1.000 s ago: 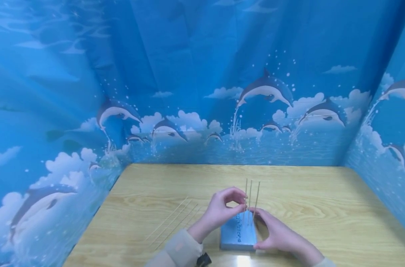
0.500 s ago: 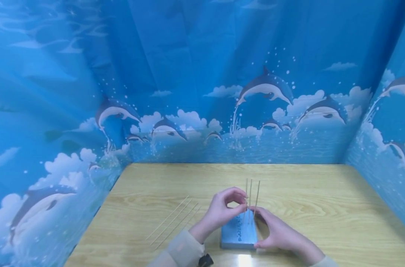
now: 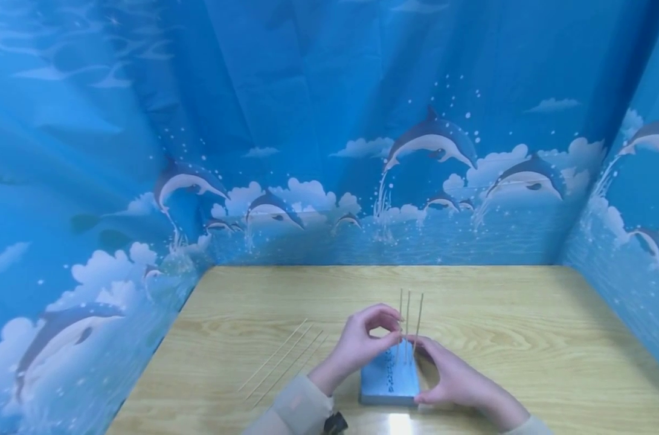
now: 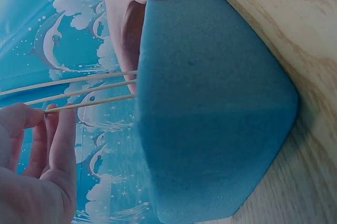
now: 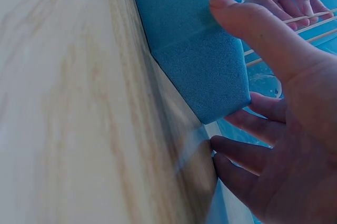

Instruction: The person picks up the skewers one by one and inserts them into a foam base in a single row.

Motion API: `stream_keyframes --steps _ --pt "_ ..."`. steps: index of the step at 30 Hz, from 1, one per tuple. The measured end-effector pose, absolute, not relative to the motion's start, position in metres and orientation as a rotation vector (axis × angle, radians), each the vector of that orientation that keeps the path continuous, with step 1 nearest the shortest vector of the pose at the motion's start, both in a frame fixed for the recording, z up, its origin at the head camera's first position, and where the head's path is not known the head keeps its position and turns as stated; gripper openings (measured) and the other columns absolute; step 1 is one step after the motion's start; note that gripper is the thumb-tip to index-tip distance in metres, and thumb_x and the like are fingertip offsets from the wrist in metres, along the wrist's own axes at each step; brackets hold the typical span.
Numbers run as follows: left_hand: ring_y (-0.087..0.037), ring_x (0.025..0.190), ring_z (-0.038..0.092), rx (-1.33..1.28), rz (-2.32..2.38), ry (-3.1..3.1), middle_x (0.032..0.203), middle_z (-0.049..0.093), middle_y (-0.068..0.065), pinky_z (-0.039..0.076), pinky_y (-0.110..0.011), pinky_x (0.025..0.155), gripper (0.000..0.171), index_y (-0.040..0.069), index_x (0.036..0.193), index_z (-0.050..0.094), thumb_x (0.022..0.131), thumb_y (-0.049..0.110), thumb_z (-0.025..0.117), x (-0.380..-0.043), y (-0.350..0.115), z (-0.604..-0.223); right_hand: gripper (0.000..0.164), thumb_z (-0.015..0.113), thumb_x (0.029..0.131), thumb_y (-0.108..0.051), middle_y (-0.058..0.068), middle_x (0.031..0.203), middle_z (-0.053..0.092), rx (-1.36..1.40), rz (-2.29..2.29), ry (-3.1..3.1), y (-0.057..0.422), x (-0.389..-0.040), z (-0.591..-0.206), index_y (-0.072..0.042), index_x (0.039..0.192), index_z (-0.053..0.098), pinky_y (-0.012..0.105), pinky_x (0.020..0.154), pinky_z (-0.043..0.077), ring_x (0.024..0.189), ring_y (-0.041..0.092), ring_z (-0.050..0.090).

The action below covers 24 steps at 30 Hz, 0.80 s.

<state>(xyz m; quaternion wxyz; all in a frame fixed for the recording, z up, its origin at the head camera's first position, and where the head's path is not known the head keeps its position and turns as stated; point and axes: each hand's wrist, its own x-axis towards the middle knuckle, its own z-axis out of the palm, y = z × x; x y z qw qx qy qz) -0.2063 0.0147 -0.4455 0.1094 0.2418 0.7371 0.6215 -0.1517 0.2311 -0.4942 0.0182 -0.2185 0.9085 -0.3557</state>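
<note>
A blue foam block (image 3: 380, 386) lies on the table with three thin wooden skewers standing in its top toward the far right; one leans slightly. Between thumb and fingertips, my left hand (image 3: 359, 341) pinches the leftmost skewer (image 3: 400, 302) partway up. The left wrist view shows this skewer (image 4: 100, 101) with its end at the foam; how deep it sits is hidden. My right hand (image 3: 454, 376) grips the block's right side, its thumb at the near corner. In the right wrist view, the thumb presses the foam (image 5: 195, 71) and fingers touch the opposite edge.
Several loose skewers (image 3: 272, 354) lie slanting side by side on the wood-grain table (image 3: 503, 308), left of the block. A blue curtain (image 3: 318, 121) printed with dolphins surrounds the back and sides. A small black object (image 3: 334, 423) is by my left sleeve.
</note>
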Motion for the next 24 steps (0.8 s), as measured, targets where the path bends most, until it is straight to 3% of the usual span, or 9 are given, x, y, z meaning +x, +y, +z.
stream_keyframes --steps 9,18,24 --pt "-0.013 0.092 0.068 0.776 1.854 2.155 0.097 0.072 -0.006 0.061 -0.021 0.078 0.027 0.01 0.107 0.068 0.083 0.001 0.073 -0.204 0.013 -0.444 0.106 0.086 0.061 -0.051 0.016 0.146 0.05 -0.695 -1.108 2.829 0.231 -0.152 -0.495 0.0 0.143 0.042 0.059 0.108 0.039 0.131 0.038 0.05" --pt "-0.007 0.091 0.067 0.841 1.819 2.178 0.102 0.071 -0.016 0.06 -0.021 0.079 0.028 0.011 0.11 0.069 0.083 0.002 0.073 -0.21 0.01 -0.441 0.107 0.086 0.062 -0.052 0.018 0.146 0.05 -0.703 -1.106 2.826 0.231 -0.152 -0.495 0.001 0.143 0.041 0.06 0.108 0.039 0.13 0.039 0.051" --pt "-0.008 0.09 0.067 0.816 1.715 2.314 0.098 0.072 -0.007 0.059 -0.021 0.08 0.026 0.013 0.111 0.069 0.086 0.008 0.072 -0.224 -0.019 -0.431 0.11 0.085 0.061 -0.053 0.018 0.148 0.048 -0.623 -1.106 2.793 0.231 -0.152 -0.494 -0.001 0.146 0.039 0.061 0.11 0.037 0.132 0.038 0.05"
